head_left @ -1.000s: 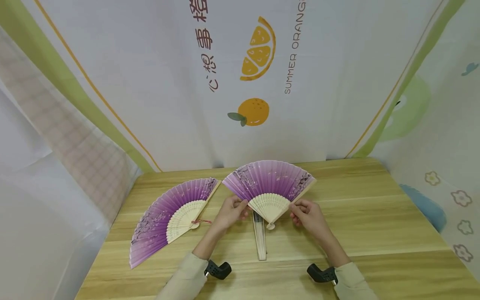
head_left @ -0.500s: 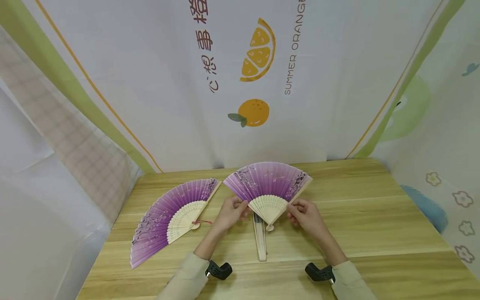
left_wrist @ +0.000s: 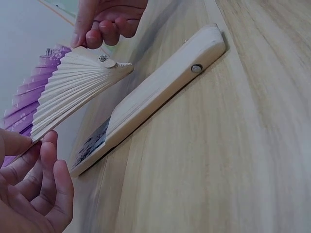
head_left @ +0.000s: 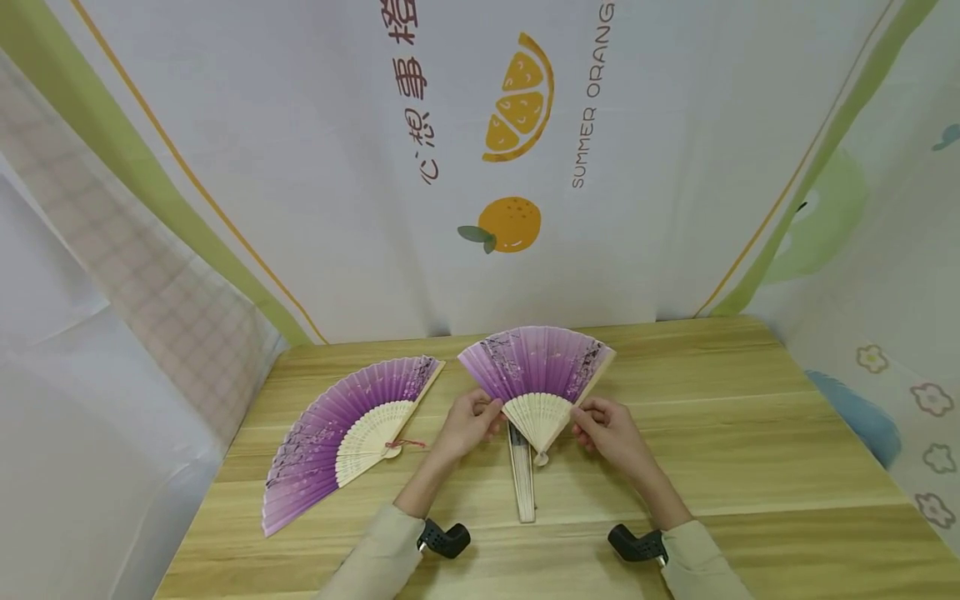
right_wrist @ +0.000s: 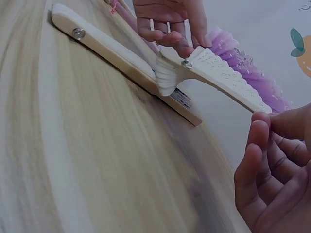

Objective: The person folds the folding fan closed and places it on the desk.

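Observation:
A purple folding fan (head_left: pixel 538 362) with pale slatted ribs is spread partway, pivot toward the person, raised over the table. My left hand (head_left: pixel 468 423) pinches its left outer rib between thumb and fingers. On the opposite side, the thumb and fingers of my right hand (head_left: pixel 607 427) pinch the right outer rib. Both wrist views show the fan's ribs (left_wrist: pixel 73 80) stretched between the two hands. Beneath it, a closed folding fan (head_left: pixel 522 479) lies on the table, its far end hidden by the raised one.
Left of the hands, another purple folding fan (head_left: pixel 322 442) lies spread wide, a red cord (head_left: pixel 405 443) at its pivot. The wooden table (head_left: pixel 720 450) ends at a white printed cloth (head_left: pixel 360 250) behind. Cloth also hangs along both sides.
The held fan has narrowed a little, as the right hand moved slightly left with its outer rib. The left hand keeps its pinch. The other two fans stay in place.

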Demonstrator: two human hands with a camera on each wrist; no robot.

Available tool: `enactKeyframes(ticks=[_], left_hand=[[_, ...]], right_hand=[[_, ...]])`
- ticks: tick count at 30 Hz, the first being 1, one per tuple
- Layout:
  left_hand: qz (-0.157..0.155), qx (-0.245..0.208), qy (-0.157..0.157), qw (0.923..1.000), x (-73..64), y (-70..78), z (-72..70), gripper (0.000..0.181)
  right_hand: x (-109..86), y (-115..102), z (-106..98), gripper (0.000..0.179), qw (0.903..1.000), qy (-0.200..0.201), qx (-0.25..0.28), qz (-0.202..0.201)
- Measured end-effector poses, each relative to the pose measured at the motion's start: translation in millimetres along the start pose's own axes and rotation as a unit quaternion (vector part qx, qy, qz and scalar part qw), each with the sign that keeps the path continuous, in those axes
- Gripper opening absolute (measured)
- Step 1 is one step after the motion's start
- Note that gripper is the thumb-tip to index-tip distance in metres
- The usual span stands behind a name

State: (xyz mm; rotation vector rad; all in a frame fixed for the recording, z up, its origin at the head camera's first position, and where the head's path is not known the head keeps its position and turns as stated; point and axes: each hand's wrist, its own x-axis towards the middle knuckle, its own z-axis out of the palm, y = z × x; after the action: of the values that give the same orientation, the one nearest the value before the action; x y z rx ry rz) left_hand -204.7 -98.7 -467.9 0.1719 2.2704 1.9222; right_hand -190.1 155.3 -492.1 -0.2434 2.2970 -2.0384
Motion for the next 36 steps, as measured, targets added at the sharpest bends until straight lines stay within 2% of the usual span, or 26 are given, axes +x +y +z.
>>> enactKeyframes(ticks=[4,6,8,13,16,23,32,36], left_hand=[[0.009,0.007,-0.013,0.9998,-7.8,20.0,3.1,0.015],[0.012,0.008,-0.018,0.9997,-9.5,24.7,4.0,0.014],[0.017,0.009,-0.016,0.9997,-7.9,22.0,4.8,0.015],[0.028,0.004,-0.01,0.9995,3.0,1.0,7.0,0.015],[0.033,0.003,-0.011,0.9994,6.1,-5.2,8.6,0.015],[0.046,-0.002,-0.02,0.9988,5.8,-4.0,11.3,0.014],[0.06,0.017,-0.024,0.9977,6.9,-3.3,13.2,0.013],[0.058,0.016,-0.021,0.9979,5.2,-0.9,14.2,0.013]], right_hand=[[1.5,-1,2,0.017,0.9999,-0.005,-0.009,-0.012],[2.0,-2,3,0.017,0.9997,-0.009,-0.012,-0.017],[2.3,-2,4,0.017,0.9997,-0.009,-0.015,-0.019],[2.4,-3,6,0.015,0.9994,-0.004,-0.021,-0.026],[2.2,-4,8,0.014,0.9991,-0.006,-0.024,-0.034],[3.2,-6,11,0.012,0.9983,-0.002,-0.034,-0.049],[5.1,-6,13,0.013,0.9971,-0.002,-0.057,-0.051],[-1.8,-28,18,0.012,0.9962,-0.005,-0.071,-0.051]])
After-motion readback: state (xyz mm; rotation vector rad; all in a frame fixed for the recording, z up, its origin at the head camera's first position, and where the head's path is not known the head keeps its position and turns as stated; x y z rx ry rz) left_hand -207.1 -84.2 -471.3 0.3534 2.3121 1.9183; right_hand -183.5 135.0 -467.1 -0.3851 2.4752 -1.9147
